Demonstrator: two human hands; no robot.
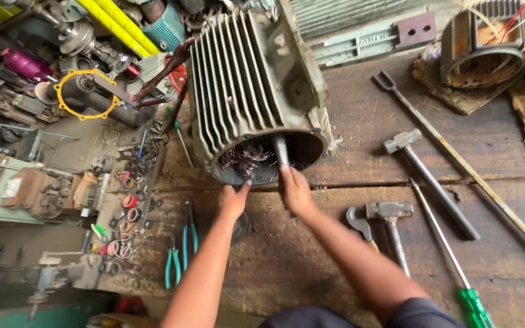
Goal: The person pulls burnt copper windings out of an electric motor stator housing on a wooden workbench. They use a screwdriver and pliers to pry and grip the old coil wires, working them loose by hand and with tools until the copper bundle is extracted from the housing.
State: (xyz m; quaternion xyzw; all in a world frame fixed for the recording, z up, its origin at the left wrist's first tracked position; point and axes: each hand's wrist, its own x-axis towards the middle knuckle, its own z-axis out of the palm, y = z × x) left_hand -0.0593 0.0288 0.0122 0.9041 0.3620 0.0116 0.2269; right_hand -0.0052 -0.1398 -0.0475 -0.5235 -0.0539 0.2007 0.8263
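Two bare arms reach up from the bottom of the view, over a rough brown wooden surface (311, 255). Close by on the right lie a long screwdriver with a green see-through handle (470, 302) and two grey steel hammers (390, 214), one nearer and one further off (403, 141). On the left lie pliers with blue-green grips (181, 246).

Further up, the left hand (233, 199) has its fingers spread a little and touches the bottom rim of a big grey-green metal motor case with ribs (244, 91). The right hand (296, 189) is closed around a short grey metal rod (281, 150), which pokes into the open end of the case. I think the step in hand is digging out the reddish copper wire coils (247, 157) that sit tangled inside. The next push likely needs a firm grip on the rod and a steady hand on the rim, so the case does not roll.

Lying on its side in the middle of the surface, the case looks old, dusty and scratched, and its open round mouth faces the person. Behind it on the right sits a smaller rusty round motor shell (484, 58). Far left, many small greasy parts lie in a heap (62, 67).
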